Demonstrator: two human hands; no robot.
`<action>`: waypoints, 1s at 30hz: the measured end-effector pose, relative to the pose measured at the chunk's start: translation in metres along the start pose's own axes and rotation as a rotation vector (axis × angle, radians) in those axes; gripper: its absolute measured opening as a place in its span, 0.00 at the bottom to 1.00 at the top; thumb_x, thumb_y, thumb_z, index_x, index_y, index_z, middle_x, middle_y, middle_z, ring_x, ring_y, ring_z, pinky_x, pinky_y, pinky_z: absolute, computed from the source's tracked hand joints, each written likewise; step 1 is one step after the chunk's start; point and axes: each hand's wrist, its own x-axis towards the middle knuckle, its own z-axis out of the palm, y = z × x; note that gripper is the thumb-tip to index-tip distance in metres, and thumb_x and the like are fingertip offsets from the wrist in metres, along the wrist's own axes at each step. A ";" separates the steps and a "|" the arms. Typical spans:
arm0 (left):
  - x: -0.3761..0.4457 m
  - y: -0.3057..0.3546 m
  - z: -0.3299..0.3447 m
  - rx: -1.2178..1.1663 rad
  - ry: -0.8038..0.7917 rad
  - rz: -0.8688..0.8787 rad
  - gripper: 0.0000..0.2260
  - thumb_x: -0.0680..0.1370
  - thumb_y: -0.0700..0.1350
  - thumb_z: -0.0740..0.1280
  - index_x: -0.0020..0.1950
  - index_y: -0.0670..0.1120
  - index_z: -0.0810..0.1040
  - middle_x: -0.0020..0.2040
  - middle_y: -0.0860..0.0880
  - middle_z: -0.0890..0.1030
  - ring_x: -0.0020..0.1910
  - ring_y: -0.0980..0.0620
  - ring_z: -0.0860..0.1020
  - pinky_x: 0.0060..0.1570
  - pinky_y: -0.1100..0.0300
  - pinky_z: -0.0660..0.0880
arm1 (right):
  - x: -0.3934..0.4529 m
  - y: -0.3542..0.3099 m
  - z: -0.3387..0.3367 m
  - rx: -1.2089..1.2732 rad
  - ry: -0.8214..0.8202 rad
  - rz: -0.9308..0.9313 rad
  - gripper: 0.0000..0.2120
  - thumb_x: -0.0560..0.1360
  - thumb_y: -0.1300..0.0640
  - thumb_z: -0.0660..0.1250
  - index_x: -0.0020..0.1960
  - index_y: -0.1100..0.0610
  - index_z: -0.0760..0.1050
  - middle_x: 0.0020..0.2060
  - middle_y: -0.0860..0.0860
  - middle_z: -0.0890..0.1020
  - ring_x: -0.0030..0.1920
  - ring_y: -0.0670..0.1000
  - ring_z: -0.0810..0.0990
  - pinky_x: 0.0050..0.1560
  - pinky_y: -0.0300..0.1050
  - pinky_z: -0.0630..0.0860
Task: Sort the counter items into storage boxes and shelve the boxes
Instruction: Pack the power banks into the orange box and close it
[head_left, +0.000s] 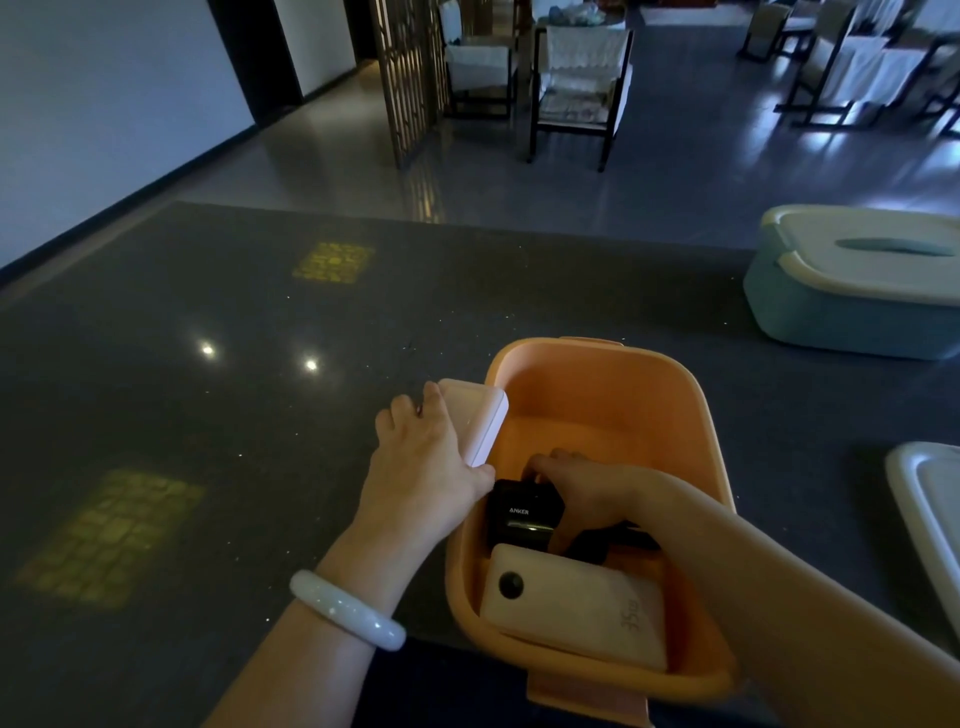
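An orange storage box (670, 410) stands open on the dark counter (208, 415) near its front edge. My left hand (426, 467) grips a pale pink power bank (483, 426) held on edge at the box's left rim. My right hand (587, 493) reaches inside the box, fingers curled on a black Anker power bank (519, 514). A cream power bank (576, 603) with a round black button lies in the near end of the box.
A teal storage box with a white lid (852, 286) stands at the back right of the counter. A loose white lid (930, 514) lies at the right edge. Beyond the counter are a wooden screen and chairs (576, 88) on the floor.
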 end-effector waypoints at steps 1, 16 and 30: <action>0.000 0.000 0.000 0.007 -0.001 0.000 0.47 0.69 0.60 0.73 0.77 0.51 0.46 0.67 0.47 0.62 0.67 0.47 0.63 0.59 0.53 0.71 | 0.000 0.000 0.001 -0.008 -0.009 -0.003 0.41 0.65 0.48 0.78 0.71 0.46 0.59 0.64 0.49 0.67 0.64 0.54 0.67 0.63 0.55 0.71; 0.000 -0.003 -0.001 -0.052 0.006 -0.025 0.47 0.68 0.61 0.73 0.77 0.53 0.48 0.67 0.49 0.62 0.67 0.48 0.63 0.59 0.53 0.71 | -0.011 0.000 -0.006 0.200 0.041 -0.014 0.35 0.66 0.46 0.76 0.69 0.45 0.63 0.63 0.45 0.72 0.60 0.48 0.73 0.58 0.46 0.73; 0.013 0.059 -0.016 -0.252 0.020 0.117 0.42 0.71 0.60 0.70 0.77 0.46 0.53 0.67 0.46 0.62 0.68 0.46 0.60 0.61 0.54 0.67 | -0.071 -0.033 -0.050 1.462 0.294 -0.253 0.14 0.82 0.57 0.58 0.63 0.61 0.74 0.52 0.59 0.82 0.49 0.57 0.82 0.52 0.55 0.80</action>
